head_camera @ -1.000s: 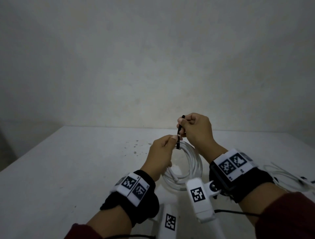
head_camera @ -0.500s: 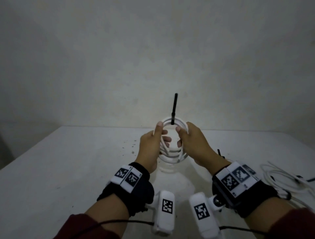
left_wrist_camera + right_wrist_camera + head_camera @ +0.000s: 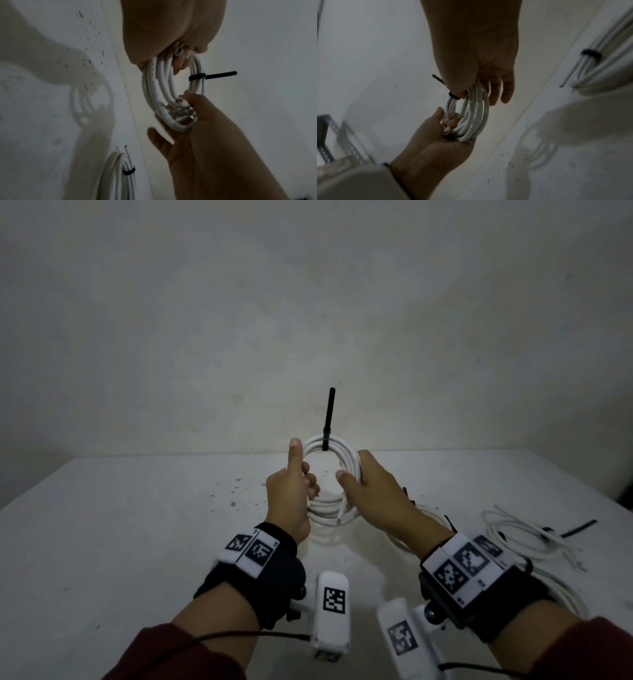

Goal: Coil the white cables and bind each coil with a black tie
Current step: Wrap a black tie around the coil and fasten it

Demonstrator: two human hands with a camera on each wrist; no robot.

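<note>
A white cable coil (image 3: 329, 508) is held upright above the table (image 3: 137, 542), between both hands. A black tie (image 3: 326, 440) wraps the top of the coil, and its tail sticks straight up. My left hand (image 3: 303, 470) grips the coil's left side, thumb up along the loops and fingers curled through the middle. My right hand (image 3: 352, 465) pinches the right side, thumb inside and fingers outside. The left wrist view shows the coil (image 3: 154, 88) and the tie (image 3: 197, 77) between the two hands. In the right wrist view one cut cable end (image 3: 446, 132) lies in the left palm.
A second white coil (image 3: 555, 587) with a black tie lies on the table under my right wrist, seen also as a bound coil (image 3: 607, 60). Loose white cable (image 3: 513, 535) and a spare black tie (image 3: 579, 529) lie at the right. Dark specks (image 3: 236, 494) mark the table.
A second ago both hands were low, pulling the tie on the coil. The coil has since been lifted upright and the hands have shifted to its two sides.
</note>
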